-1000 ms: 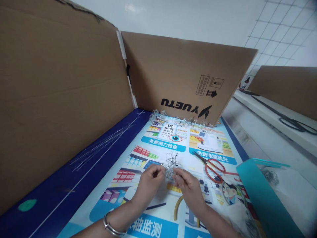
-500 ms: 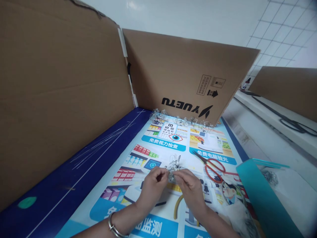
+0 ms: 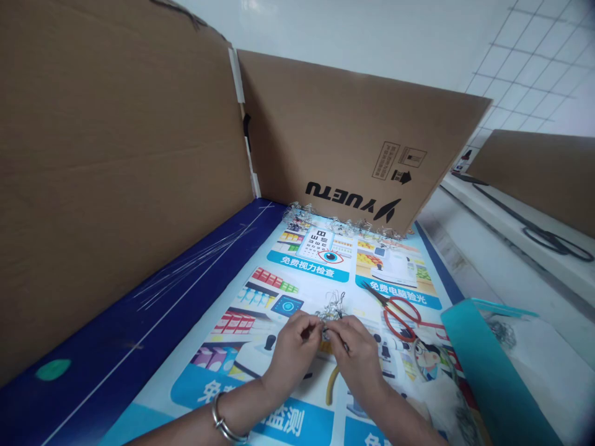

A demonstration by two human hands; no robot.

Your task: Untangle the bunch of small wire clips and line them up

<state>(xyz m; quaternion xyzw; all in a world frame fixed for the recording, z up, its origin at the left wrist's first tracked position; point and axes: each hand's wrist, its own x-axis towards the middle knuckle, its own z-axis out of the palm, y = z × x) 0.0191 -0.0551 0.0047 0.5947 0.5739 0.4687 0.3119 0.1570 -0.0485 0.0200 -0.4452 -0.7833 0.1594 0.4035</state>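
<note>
A small tangled bundle of clear beads and dark wire (image 3: pixel 333 307) shows just beyond my fingertips, over the printed sheet (image 3: pixel 279 291). My left hand (image 3: pixel 301 347) pinches the near side of the bundle, thumb and forefinger pressed together. Across from it, my right hand (image 3: pixel 356 347) pinches the same bundle from the right, its fingertips almost touching those of the left. The exact strand between the fingertips is too small to tell. Below the hands, a curved yellow handle (image 3: pixel 331 385) lies on the sheet, partly hidden by my right hand.
Scissors with red handles (image 3: pixel 400 319) lie right of my hands. A teal box (image 3: pixel 493 371) with wire and white material stands at the right, beside a clear bag (image 3: pixel 439 396). Cardboard panels (image 3: pixel 344 136) rise behind and left. Several beaded wire pieces (image 3: pixel 344 227) line the back panel.
My fingertips have shifted slightly and drawn closer together around the bundle. The view has moved a little.
</note>
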